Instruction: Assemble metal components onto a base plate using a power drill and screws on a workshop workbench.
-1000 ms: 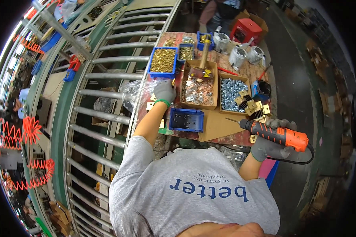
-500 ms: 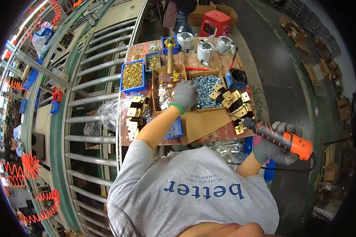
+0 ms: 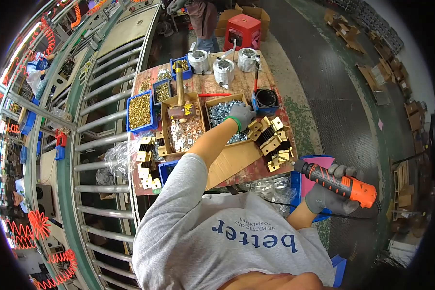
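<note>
My left hand point(image 3: 240, 115), in a grey glove with a green cuff, reaches over the right side of a cardboard box of bluish metal fasteners point(image 3: 219, 112). Its fingers look curled; what they hold, if anything, is hidden. My right hand point(image 3: 331, 195), also gloved, is closed round an orange and black electric screwdriver point(image 3: 336, 184). Its thin bit points left toward gold-coloured metal blocks with black parts between them point(image 3: 270, 140). Beside my left hand stands a blue tub with a dark inside point(image 3: 266, 100).
A mallet point(image 3: 180, 99) lies across a box of flat shiny pieces point(image 3: 184, 134). Blue bins hold brass-coloured fasteners point(image 3: 139, 110). White ribbed cylinders point(image 3: 223, 72) stand at the table's far end. A roller conveyor point(image 3: 104, 189) runs along the left. Beyond the table are a red stool point(image 3: 242, 31) and another person point(image 3: 204, 21).
My left hand has moved right, from the box of flat pieces to the bluish fasteners' right side. The view has shifted. The screwdriver stays in my right hand.
</note>
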{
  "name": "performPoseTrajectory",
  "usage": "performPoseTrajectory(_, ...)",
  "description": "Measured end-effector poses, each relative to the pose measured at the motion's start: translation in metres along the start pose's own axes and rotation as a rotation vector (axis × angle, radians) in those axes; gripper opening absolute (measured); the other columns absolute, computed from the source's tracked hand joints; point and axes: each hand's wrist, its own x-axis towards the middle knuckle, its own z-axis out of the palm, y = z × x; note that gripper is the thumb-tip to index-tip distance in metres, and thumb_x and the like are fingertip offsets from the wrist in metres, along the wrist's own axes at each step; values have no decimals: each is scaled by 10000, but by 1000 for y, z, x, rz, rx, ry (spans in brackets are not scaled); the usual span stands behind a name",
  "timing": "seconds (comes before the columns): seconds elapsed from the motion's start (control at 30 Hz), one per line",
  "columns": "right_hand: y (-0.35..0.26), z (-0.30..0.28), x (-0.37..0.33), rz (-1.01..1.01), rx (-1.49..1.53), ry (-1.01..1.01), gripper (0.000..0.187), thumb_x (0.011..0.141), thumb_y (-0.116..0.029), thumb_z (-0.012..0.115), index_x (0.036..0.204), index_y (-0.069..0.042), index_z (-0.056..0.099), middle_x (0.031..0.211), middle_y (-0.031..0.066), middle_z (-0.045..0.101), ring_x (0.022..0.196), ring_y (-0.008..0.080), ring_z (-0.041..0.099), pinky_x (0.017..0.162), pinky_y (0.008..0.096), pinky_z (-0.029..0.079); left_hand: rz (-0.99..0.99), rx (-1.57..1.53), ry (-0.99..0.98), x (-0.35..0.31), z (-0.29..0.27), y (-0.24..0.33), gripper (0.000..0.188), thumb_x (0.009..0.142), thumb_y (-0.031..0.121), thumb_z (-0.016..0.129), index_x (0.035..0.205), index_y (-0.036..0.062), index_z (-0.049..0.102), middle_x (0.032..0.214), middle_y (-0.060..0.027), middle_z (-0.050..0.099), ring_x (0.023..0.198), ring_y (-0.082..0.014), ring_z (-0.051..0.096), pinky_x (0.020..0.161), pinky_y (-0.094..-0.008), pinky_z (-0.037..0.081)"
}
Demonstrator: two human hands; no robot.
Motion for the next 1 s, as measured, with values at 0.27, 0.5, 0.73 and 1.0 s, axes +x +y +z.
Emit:
performPoseTrajectory(0.27, 17, 0, 7, 48, 64, -16, 735, 809, -505, 675, 1301, -5, 457, 1140, 157, 588, 882, 263, 613, 759, 396, 498, 147, -41, 167, -5, 15, -23, 486, 734, 84, 615, 1202, 214, 587, 1146, -45, 602, 1183, -242, 512, 989, -422, 400)
performPoseTrajectory(0.5, 41, 12, 10, 126, 178, -81, 703, 830, -506, 639, 1309, -21, 465, 1144, 162, 586, 920, 261, 607, 747, 398, 497, -42, -449, 481, -88, 22, -32, 477, 653, 215, 736, 1088, 114, 566, 1054, -95, 620, 974, -318, 614, 824, -411, 503)
performPoseTrajectory(0.73, 93, 54, -4, 265, 305, -110, 733, 814, -549, 642, 1305, -30, 475, 1130, 141, 606, 886, 245, 629, 754, 390, 514, -141, -2314, 374, -229, 86, 20, 399, 813, 141, 675, 1174, 20, 556, 921, -31, 607, 836, -134, 612, 764, -281, 525)
performPoseTrajectory(1.0, 145, 134, -47, 553, 573, -143, 722, 815, -508, 648, 1317, -16, 479, 1098, 161, 607, 873, 273, 607, 757, 420, 503, -445, -2530, 631, -294, 127, 24, 199, 852, 95, 609, 1043, 62, 566, 899, -81, 621, 827, -220, 646, 769, -374, 562)
